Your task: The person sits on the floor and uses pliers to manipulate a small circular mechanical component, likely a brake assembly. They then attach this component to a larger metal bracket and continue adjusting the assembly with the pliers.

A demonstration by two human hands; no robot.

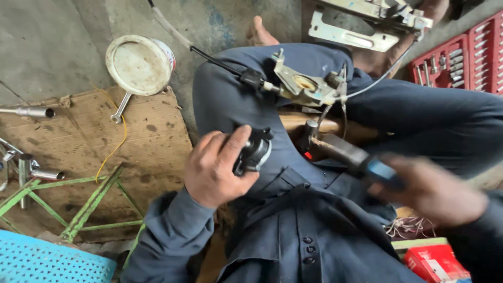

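The left hand [215, 167] is closed around a small black part [253, 152], thumb across its top, holding it over the person's lap just left of the bracket [304, 86]. That bracket, a grey metal plate with a round brass-coloured hole, rests on the knee, with a black cable [220, 62] running off to its left and a thin wire looping to its right. The right hand [432, 191], blurred, grips the blue handle of a tool [348, 154] whose dark metal head points toward a wooden block [314, 126] just below the bracket. Well left of the bracket, a white tub [139, 64] stands by a stained cardboard sheet [78, 136] carrying sockets [31, 111] and a yellow wire. A red socket case [461, 60] lies to the bracket's right, and a green frame [78, 204] sits at the cardboard's lower edge.
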